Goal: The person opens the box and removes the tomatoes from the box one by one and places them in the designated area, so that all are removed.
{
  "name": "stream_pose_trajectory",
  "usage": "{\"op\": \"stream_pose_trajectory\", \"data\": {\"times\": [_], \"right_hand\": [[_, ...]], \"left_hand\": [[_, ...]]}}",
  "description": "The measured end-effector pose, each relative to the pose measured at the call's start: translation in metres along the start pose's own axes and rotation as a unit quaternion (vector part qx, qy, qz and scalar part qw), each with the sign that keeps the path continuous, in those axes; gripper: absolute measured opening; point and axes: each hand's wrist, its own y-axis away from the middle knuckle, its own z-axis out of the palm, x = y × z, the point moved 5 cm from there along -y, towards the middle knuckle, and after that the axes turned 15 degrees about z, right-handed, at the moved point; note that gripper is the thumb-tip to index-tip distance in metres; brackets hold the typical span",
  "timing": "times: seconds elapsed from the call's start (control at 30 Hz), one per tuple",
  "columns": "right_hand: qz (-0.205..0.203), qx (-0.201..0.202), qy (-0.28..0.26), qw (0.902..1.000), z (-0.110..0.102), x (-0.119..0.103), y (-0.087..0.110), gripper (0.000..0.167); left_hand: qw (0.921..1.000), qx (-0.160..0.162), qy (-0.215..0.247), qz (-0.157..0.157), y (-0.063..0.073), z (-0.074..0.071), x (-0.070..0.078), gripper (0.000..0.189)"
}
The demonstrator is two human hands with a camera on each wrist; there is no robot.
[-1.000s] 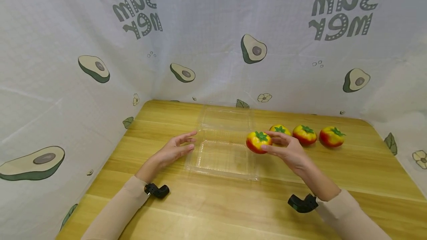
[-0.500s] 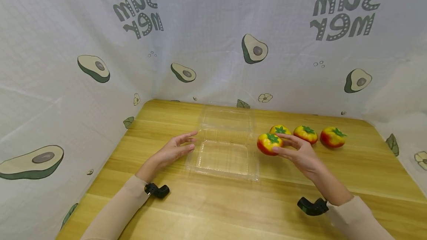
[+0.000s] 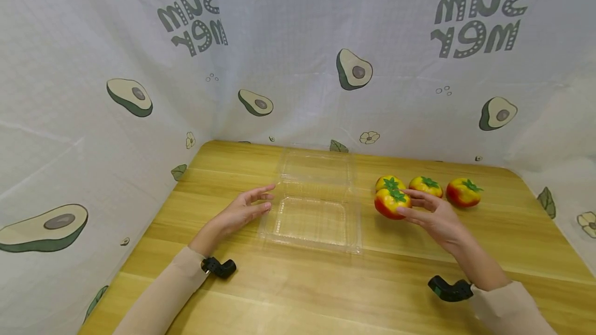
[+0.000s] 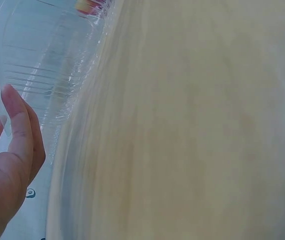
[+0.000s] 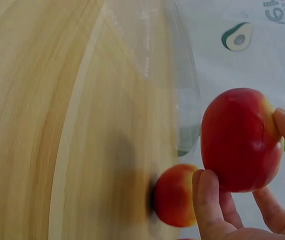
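My right hand [image 3: 440, 219] grips a glossy red-and-yellow tomato [image 3: 390, 204] with a green leafy top. In the right wrist view the held tomato [image 5: 240, 142] is off the table, with thumb and fingertips around it. Behind it on the table sits another tomato [image 3: 387, 182], partly covered by it in the head view. A clear plastic box [image 3: 311, 244] lies with its lid [image 3: 316, 164] folded back, left of the right hand. At the box's left side is my left hand [image 3: 239, 214]; in the left wrist view its fingers [image 4: 20, 125] pinch the clear rim.
Two more tomatoes stand in the row to the right, one [image 3: 426, 186] partly behind the right fingers, the other [image 3: 463, 193] farthest right. A white cloth with printed avocados [image 3: 298, 92] hangs behind and beside the wooden table [image 3: 288, 293].
My right hand has carried the tomato rightward, away from the box and in front of the leftmost tomato of the row. The left hand and box have stayed put.
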Motion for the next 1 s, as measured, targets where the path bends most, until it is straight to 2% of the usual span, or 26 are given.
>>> {"op": "stream_pose_trajectory", "data": {"times": [0.1, 0.27, 0.53, 1.0], "right_hand": [[-0.001, -0.005, -0.032, 0.9995, -0.009, 0.002, 0.001, 0.033], [-0.007, -0.020, -0.087, 0.9960, -0.021, 0.004, 0.002, 0.032], [-0.025, -0.038, -0.131, 0.9904, -0.041, 0.010, 0.003, 0.036], [-0.007, -0.046, -0.168, 0.9847, -0.075, 0.026, 0.001, 0.035]], "left_hand": [[1.0000, 0.000, 0.002, 0.002, 0.000, 0.000, -0.001, 0.060], [1.0000, -0.001, 0.002, 0.002, 0.000, 0.000, -0.001, 0.061], [1.0000, 0.004, 0.006, 0.000, 0.001, 0.000, -0.001, 0.061], [1.0000, 0.002, 0.005, 0.000, 0.001, 0.001, -0.001, 0.061]]}}
